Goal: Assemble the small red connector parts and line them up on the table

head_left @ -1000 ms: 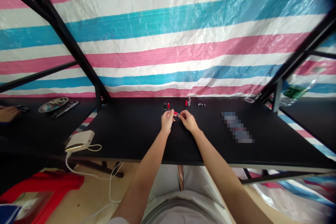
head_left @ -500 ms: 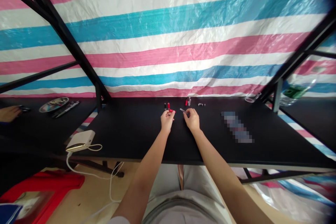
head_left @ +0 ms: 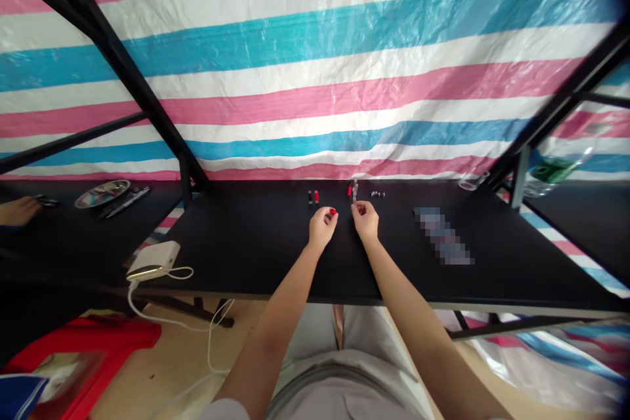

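My left hand (head_left: 322,228) is closed over the middle of the black table, pinching a small red cylinder-like piece (head_left: 333,211) at its fingertips. Level with it on the right, my right hand (head_left: 365,220) has its fingers closed around a small clear tube-like piece (head_left: 354,201), partly hidden by the fingers. Just beyond my left hand stand a small black cylinder (head_left: 310,197) and a small red one (head_left: 316,197). Behind my right hand are another red piece (head_left: 349,189) and some clear pieces (head_left: 355,186). Several tiny shiny parts (head_left: 377,194) lie to their right.
A blurred-out flat item (head_left: 445,236) lies on the table (head_left: 246,243) at right, with a clear cup (head_left: 473,180) behind. A white power box (head_left: 155,259) with cables sits front left. On the left table are a co-worker's hand (head_left: 20,212), a metal dish (head_left: 102,194) and pens (head_left: 128,202).
My left hand has moved slightly right and nearer to me, with the red piece now mostly covered. My right hand has shifted a little right, and the clear piece now points away from me.
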### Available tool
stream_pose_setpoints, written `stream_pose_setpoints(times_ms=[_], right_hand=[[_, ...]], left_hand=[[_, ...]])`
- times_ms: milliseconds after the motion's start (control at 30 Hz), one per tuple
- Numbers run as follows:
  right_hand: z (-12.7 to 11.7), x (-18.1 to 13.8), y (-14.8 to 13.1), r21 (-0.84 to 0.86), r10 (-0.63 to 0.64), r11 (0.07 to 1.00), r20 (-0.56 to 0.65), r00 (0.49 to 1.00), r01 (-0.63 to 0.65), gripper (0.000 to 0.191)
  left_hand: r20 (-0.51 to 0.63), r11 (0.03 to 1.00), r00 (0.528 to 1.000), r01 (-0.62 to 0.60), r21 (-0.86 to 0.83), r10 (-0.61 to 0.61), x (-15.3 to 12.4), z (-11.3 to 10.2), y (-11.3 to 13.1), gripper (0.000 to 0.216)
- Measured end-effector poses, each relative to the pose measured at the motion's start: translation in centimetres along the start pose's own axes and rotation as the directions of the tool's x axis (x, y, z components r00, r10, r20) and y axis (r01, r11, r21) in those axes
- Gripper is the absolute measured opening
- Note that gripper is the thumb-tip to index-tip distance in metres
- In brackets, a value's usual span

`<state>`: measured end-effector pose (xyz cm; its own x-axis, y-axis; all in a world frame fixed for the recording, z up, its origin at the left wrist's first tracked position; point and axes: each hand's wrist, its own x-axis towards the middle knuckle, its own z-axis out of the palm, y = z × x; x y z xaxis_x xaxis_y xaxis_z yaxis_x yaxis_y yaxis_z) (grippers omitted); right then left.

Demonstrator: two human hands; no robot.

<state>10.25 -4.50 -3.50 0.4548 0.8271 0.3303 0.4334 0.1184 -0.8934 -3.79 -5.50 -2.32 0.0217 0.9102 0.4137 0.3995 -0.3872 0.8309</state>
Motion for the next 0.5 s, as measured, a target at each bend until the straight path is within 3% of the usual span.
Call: stream_pose_setpoints(times_ms=[333,500], right_hand=[[-0.4,1.7,0.4,-0.126,0.091,0.988,-0.002,0.996,-0.091,0.02],[-0.7,3.3,0.5,-0.295,0.053,0.955,0.063,0.997,-0.032,0.017]], left_hand=[[0.063,0.996,0.998,-0.029,0.079,0.024,0.5,1.0,0.6,0.014],[0.079,0.989,0.997,-0.015,0.148,0.003,2.3,2.6,0.8,0.01]])
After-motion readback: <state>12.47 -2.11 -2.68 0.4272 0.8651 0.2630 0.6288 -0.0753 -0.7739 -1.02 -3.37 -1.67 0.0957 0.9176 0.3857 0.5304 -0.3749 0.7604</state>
